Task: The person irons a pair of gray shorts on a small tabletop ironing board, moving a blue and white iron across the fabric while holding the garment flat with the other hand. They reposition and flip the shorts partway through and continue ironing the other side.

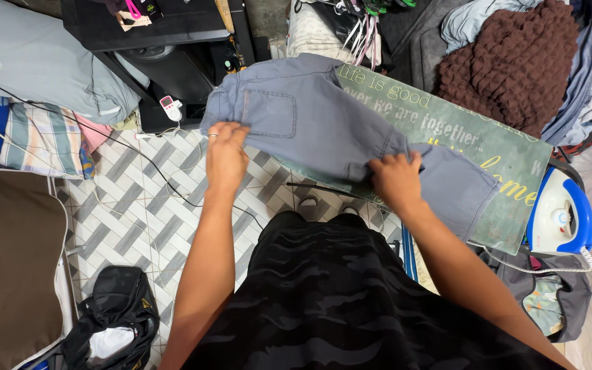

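Closest in is the person's dark camouflage-patterned shirt (337,301), with both bare forearms reaching out from it. The left hand (226,156), a ring on one finger, lies flat with fingers spread on the near edge of a pair of grey-blue shorts (323,127), just below a stitched back pocket (268,113). The right hand (395,179) is closed, pinching a fold of the same cloth at the near edge of the ironing board (488,154). The shorts lie spread across the board's left end, waistband hanging past it over the tiled floor (131,212).

A white and blue iron (562,219) stands at the board's right end, well apart from the right hand. A brown knitted blanket (515,62) is heaped beyond the far edge. A black cable (138,157) trails over the tiles; a black bag (114,318) sits lower left. The board's green middle lies bare between shorts and iron.
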